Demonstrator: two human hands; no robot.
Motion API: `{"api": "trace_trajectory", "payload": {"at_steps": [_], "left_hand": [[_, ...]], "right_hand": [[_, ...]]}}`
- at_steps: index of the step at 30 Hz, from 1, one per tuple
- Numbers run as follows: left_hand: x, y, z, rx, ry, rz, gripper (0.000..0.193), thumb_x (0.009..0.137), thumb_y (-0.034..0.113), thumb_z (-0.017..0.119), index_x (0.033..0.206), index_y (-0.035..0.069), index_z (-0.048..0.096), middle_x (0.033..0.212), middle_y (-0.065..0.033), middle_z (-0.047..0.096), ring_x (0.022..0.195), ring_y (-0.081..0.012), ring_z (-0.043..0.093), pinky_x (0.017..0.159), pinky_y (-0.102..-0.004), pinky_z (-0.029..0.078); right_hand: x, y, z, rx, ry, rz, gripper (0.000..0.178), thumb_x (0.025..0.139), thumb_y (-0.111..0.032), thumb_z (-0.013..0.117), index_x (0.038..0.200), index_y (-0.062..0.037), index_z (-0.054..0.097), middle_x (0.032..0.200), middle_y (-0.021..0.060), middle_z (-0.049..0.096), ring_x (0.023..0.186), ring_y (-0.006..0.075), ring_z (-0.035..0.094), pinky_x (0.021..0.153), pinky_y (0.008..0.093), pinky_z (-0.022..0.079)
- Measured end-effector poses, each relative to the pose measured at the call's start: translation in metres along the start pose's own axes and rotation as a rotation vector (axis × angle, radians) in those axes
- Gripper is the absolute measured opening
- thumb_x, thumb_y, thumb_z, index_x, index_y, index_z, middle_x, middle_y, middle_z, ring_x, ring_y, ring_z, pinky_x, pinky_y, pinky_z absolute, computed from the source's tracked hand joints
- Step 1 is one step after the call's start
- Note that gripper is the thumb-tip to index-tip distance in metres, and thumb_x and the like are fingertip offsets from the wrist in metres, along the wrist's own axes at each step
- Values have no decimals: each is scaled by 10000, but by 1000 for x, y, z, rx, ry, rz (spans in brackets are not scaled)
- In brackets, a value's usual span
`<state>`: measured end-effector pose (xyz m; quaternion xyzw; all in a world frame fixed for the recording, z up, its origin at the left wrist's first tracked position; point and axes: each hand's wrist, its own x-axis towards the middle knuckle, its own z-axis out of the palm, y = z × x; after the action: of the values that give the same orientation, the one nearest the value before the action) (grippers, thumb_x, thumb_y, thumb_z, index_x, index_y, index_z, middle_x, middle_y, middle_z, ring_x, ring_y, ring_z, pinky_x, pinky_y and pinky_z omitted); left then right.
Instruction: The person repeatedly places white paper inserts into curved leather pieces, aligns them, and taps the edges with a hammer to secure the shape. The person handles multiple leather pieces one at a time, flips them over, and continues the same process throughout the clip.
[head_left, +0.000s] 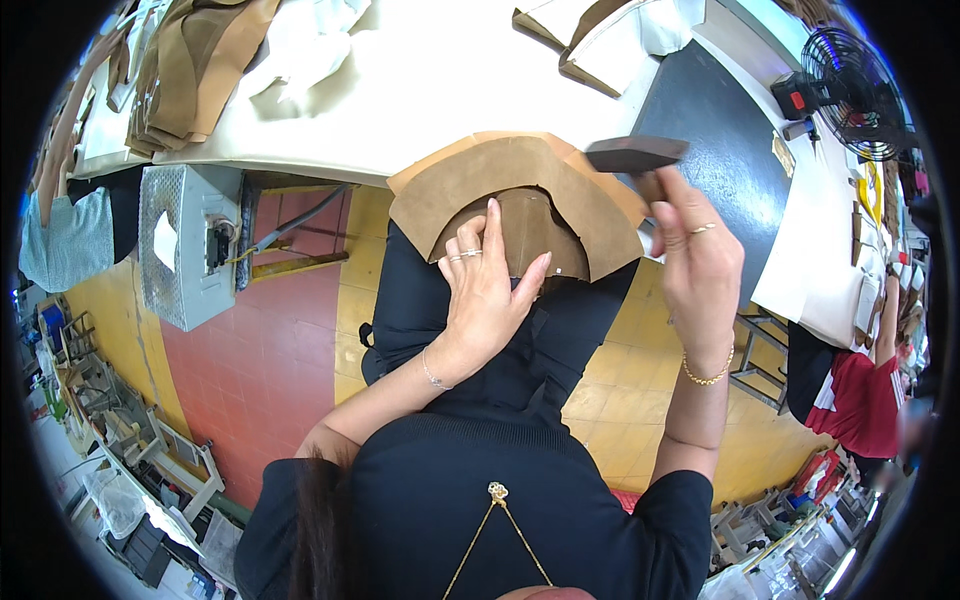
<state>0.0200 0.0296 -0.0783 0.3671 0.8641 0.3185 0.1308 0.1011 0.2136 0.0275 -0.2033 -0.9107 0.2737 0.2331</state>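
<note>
Gripping a dark-headed hammer [635, 154] at 1 o'clock, the right hand [702, 255] has its grip closed; the left hand [480, 290], grip spread and clasping nothing, rests on arch-shaped brown leather pieces [480, 178] at 12 o'clock, whose white mark [558, 270] is unreadably small.

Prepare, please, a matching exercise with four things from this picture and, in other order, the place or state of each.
1. dark-headed hammer-like tool
2. curved brown leather-like panel
3. round black wire-caged fan
4. grey boxy metal unit

A. upper right of the picture
B. under the left hand
C. left part of the picture
D. held in the right hand

Pairs: 1-D, 2-B, 3-A, 4-C
</note>
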Motion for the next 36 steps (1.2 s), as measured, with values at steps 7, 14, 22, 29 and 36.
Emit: {"api": "trace_trajectory", "payload": {"at_steps": [7,14,22,29,36], "left_hand": [[-1,-1,2,-10,10,-9,860,913,390,687,1478,-116,281,1277,-222,432,1113,-342,409,929,-464,333],[-1,-2,4,-34,20,9,860,904,387,698,1473,-113,292,1282,-215,430,1122,-345,404,935,-471,331],[-1,-4,6,-34,32,0,875,896,417,700,1473,-109,304,1264,-197,440,1115,-335,405,937,-458,328],[-1,-5,7,-30,27,-1,914,869,443,724,1469,-110,312,1262,-188,443,1120,-327,401,948,-459,315],[-1,-4,6,-34,6,-30,938,820,406,764,1460,-117,322,1275,-198,435,1144,-334,396,966,-464,301]], "right_hand": [[22,-19,13,-240,-434,-81,352,919,-120,628,1271,-111,638,884,122,691,748,325,688,666,403,563],[3,-20,20,-238,-474,-58,419,913,-105,644,1330,-140,613,816,122,658,682,289,671,611,385,549],[-15,-29,19,-262,-439,-112,451,898,-68,647,1346,-90,597,738,107,592,610,265,622,576,368,519],[-32,-29,23,-159,-249,-147,502,859,-36,684,1350,-84,597,759,92,604,600,242,616,546,343,512],[-47,-37,20,-72,-116,-181,566,839,-43,697,1385,-137,580,745,65,571,584,215,598,532,336,508]]}}
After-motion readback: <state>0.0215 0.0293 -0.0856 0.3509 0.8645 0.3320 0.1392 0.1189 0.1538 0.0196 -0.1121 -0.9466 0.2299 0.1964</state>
